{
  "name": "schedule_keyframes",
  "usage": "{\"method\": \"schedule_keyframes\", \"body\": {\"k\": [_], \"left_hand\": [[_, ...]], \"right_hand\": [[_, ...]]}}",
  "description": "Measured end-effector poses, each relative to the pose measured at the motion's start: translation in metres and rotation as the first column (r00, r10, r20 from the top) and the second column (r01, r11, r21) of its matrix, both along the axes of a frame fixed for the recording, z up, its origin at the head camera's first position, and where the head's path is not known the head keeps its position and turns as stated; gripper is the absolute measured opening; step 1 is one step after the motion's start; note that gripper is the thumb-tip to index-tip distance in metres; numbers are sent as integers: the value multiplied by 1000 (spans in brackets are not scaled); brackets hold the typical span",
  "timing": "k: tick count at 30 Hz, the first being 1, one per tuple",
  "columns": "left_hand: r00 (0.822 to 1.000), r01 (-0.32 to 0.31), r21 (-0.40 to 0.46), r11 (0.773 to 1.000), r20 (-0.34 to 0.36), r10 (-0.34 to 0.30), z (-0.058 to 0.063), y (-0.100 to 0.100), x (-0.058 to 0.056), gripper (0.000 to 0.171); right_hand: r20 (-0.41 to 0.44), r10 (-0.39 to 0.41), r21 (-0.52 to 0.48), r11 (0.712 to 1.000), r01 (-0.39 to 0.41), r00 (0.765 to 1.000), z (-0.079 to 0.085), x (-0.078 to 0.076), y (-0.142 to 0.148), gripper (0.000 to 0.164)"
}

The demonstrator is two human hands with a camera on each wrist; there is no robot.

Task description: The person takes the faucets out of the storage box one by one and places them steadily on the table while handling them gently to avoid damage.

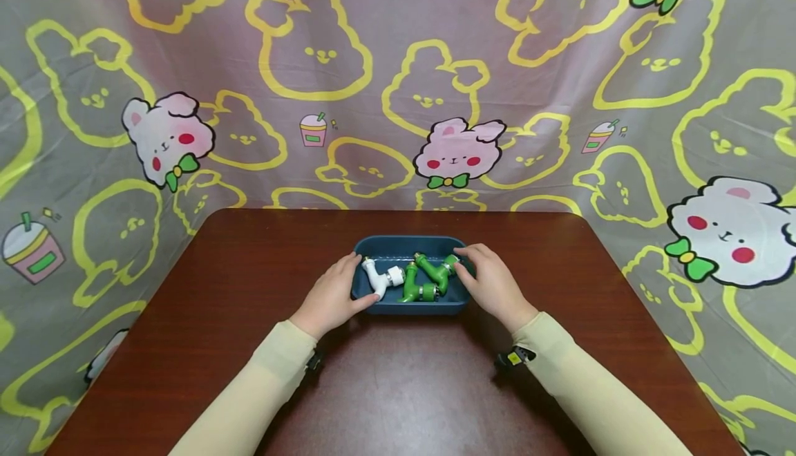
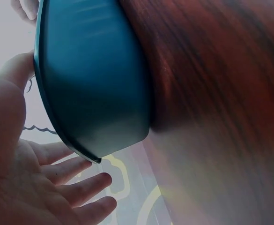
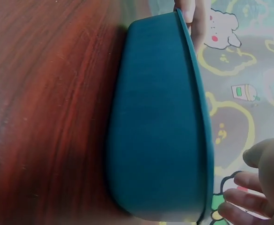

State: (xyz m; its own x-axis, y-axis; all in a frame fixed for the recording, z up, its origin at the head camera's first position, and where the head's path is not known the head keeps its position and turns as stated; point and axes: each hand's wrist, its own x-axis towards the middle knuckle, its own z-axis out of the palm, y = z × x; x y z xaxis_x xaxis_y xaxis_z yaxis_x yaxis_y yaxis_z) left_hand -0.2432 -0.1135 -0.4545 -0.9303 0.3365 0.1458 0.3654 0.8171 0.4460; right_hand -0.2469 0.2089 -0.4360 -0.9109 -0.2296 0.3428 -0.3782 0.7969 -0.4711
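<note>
A dark blue plastic basin [image 1: 410,309] sits on the table, holding a white tap [image 1: 376,280] and two green taps, one in front [image 1: 412,290] and one behind [image 1: 440,273]. At the basin's left end is my left hand [image 1: 332,295], thumb at the front rim and fingers loosely extended beside the end wall. My right hand [image 1: 494,283] is by the right end, its fingers over the rim in the head view. In the right wrist view, the relaxed fingers [image 3: 242,199] of that hand appear beside the rim, gripping nothing.
The dark red-brown wooden table [image 1: 249,262] spreads around the basin. A patterned cloth [image 1: 385,83] with cartoon bears and rabbits hangs behind and along both sides. Dark bands with small devices show at both wrists, the right one [image 1: 516,357] with a yellow mark.
</note>
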Motion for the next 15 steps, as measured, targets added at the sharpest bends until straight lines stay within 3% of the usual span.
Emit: {"method": "schedule_keyframes", "body": {"k": [15], "left_hand": [[1000, -6, 5, 1000, 2, 6, -2, 0, 1, 91]], "right_hand": [[-23, 153, 132, 980, -148, 988, 20, -9, -22, 34]]}}
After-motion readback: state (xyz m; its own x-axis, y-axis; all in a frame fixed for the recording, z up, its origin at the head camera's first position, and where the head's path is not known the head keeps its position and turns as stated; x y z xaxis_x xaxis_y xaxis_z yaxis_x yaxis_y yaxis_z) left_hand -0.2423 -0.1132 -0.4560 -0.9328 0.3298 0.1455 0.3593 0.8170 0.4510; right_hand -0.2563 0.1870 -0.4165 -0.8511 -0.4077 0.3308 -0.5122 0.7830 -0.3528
